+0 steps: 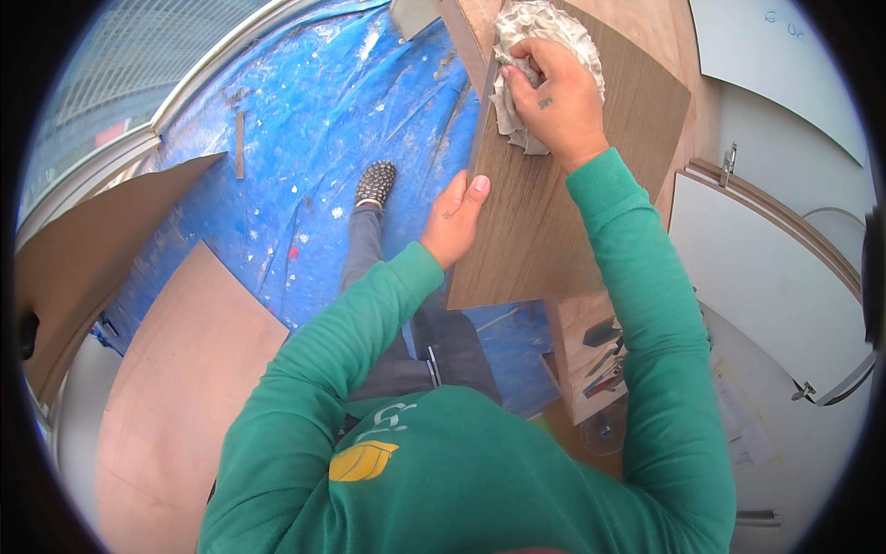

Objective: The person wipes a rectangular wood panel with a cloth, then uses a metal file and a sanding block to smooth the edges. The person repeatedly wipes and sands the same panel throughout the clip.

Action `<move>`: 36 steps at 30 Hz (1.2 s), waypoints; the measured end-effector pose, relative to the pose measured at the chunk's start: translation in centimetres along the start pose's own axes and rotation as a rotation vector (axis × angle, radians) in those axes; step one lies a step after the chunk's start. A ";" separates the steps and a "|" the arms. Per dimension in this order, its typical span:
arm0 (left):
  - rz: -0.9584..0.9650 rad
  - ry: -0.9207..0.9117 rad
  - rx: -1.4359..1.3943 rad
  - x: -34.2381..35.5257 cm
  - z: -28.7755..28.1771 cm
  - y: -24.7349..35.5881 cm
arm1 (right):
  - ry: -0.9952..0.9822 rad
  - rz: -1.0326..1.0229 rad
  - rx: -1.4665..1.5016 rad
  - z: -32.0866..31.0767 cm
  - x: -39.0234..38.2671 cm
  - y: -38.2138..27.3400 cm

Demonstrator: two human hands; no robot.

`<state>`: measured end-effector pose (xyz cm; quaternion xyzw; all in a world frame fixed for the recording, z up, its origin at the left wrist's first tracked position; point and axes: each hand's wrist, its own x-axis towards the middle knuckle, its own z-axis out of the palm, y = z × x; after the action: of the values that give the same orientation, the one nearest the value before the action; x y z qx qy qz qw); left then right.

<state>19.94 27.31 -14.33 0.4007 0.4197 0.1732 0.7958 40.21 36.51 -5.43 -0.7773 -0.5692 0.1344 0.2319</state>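
Observation:
A brown wood-grain board (544, 231) lies tilted in front of me, its upper part beside a lighter plywood piece (461, 32). My left hand (460, 212) grips the board's left edge, thumb showing on the face. My right hand (558, 102) is closed on a crumpled off-white rag (512, 115) resting on the upper part of that board. The rag hides the board surface beneath it.
Blue plastic sheeting (286, 138) with debris covers the floor. A curved pale plywood panel (175, 369) and a brown panel (83, 240) stand left, near a window (101, 102). White hinged panels (757, 268) lie right. A wooden box of tools (577, 388) is beneath the board.

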 end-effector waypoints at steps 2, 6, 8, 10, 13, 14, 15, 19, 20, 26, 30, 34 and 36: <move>0.003 -0.003 0.044 -0.2 0.2 1.3 | 0.037 0.048 -0.036 -0.1 2.9 1.1; 0.019 -0.001 0.079 -0.1 -0.2 1.2 | -0.044 -0.038 -0.113 0.1 2.3 0.7; 0.010 0.007 0.104 -0.1 -0.3 1.5 | -0.101 -0.048 -0.091 0.0 0.4 -0.3; 0.008 0.011 0.116 -0.1 -0.2 1.8 | -0.156 -0.045 -0.074 -0.3 0.5 -0.4; 0.012 0.003 0.105 -0.3 0.0 2.0 | -0.118 -0.057 -0.142 -0.6 3.6 0.3; 0.012 0.004 0.092 -0.2 0.1 1.9 | -0.089 -0.092 -0.133 -0.5 4.0 0.5; 0.012 0.005 0.079 -0.2 0.2 1.8 | -0.095 -0.079 -0.140 -0.4 3.7 0.6; -0.069 -0.038 0.132 -0.1 -0.4 1.8 | -0.136 -0.099 -0.143 -0.1 0.8 -0.6; -0.064 -0.030 0.121 -0.1 -0.4 1.4 | -0.141 -0.102 -0.132 -0.1 0.8 -0.7; -0.022 0.009 0.098 -0.1 0.0 1.4 | -0.037 -0.148 -0.195 -0.1 4.2 0.1; -0.007 0.022 0.130 0.0 -0.1 1.3 | -0.200 -0.102 -0.078 -0.2 -3.5 -1.6; 0.010 0.020 0.098 0.0 0.0 1.4 | -0.380 -0.204 -0.205 -2.6 -5.7 -1.8; 0.012 0.013 0.098 0.0 0.0 1.2 | -0.333 -0.145 -0.124 -3.2 -5.5 -2.1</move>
<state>20.04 28.09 -13.38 0.4404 0.4304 0.1598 0.7716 38.24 31.11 -1.89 -0.7140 -0.6615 0.2087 0.0951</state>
